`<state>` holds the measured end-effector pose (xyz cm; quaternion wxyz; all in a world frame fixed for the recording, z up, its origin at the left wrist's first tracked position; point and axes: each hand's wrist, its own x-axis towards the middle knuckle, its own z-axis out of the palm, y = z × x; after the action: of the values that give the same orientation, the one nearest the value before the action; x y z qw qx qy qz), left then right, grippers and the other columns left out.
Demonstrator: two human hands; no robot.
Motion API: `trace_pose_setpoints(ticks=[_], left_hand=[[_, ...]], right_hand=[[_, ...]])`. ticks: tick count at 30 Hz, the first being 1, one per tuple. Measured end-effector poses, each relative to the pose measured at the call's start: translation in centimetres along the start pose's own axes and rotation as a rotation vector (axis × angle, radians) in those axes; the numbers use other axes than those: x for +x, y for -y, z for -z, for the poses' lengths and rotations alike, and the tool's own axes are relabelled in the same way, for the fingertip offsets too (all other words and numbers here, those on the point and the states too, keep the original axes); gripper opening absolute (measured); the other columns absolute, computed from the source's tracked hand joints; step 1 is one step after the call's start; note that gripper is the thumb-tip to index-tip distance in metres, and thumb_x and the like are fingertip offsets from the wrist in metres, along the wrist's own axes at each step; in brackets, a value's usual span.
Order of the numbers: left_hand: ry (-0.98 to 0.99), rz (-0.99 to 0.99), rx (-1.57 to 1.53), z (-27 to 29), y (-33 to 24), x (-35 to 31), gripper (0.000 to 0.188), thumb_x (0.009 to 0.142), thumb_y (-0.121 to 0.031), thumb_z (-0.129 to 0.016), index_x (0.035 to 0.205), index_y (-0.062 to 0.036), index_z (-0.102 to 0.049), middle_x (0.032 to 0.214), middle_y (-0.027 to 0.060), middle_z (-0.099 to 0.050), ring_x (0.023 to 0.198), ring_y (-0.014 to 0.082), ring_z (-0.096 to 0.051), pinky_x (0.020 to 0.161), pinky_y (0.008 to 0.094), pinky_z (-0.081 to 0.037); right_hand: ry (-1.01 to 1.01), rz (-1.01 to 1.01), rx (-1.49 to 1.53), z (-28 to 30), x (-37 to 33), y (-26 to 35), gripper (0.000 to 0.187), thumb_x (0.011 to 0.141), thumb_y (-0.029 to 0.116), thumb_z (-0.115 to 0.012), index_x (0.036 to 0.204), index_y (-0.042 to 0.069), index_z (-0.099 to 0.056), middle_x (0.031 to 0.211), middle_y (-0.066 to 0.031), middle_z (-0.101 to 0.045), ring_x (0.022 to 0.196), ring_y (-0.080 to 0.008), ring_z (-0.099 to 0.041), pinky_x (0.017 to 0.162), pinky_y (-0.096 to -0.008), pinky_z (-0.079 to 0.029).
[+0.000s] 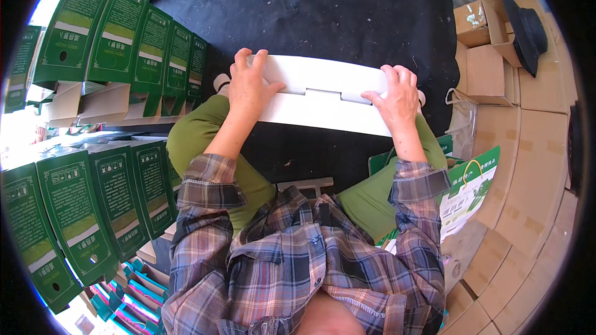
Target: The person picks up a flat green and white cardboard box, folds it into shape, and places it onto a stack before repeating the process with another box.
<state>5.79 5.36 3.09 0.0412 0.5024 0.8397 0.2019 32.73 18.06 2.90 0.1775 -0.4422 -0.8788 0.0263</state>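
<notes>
Just above the frame's centre, the left hand and right hand pinched opposite ends of a white tabbed cardboard piece, thumbs on its face; green printed cartons lined the left side.

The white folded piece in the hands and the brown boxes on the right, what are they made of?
The white folded piece, between the left hand and right hand, looks like smooth card: crisp creases and a cut tab, though thin plastic is possible. The brown boxes look like dull cardboard: tan, flat-sided, square-edged.
</notes>
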Motion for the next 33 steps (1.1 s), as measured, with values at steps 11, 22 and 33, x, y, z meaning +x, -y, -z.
trace_pose_setpoints(ticks=[11,22,33], left_hand=[[0.082,0.531,-0.869,-0.7,7.5,0.9,0.042,0.090,-0.043,-0.059,0.109,-0.0054,-0.063,0.091,0.0069,-0.061,0.085,0.0183,-0.060,0.075,0.0311,-0.049],[0.736,0.790,-1.213,-1.3,10.2,-1.2,0.053,0.087,-0.019,-0.063,0.130,0.0047,-0.043,0.121,0.0205,-0.058,0.105,0.0258,-0.059,0.086,0.0349,-0.049],[0.486,0.834,-1.245,-1.5,10.8,-2.0,0.043,0.093,-0.046,-0.052,0.110,-0.0068,-0.053,0.112,0.0060,-0.053,0.109,0.0265,-0.051,0.086,0.0510,-0.045]], right_hand=[[0.043,-0.773,1.076,-3.0,-1.6,-7.2,0.037,0.096,0.034,-0.051,0.094,0.000,-0.065,0.076,-0.0025,-0.060,0.071,-0.0146,-0.058,0.069,-0.0316,-0.047],[0.659,-0.998,1.299,-6.1,-5.0,-9.1,0.059,0.094,0.055,-0.045,0.104,0.000,-0.064,0.094,-0.0085,-0.067,0.086,-0.0174,-0.062,0.078,-0.0316,-0.048],[0.231,-0.990,1.319,-3.9,-3.3,-7.0,0.041,0.093,0.044,-0.053,0.110,0.008,-0.061,0.100,-0.0034,-0.064,0.086,-0.0163,-0.061,0.073,-0.0391,-0.051]])
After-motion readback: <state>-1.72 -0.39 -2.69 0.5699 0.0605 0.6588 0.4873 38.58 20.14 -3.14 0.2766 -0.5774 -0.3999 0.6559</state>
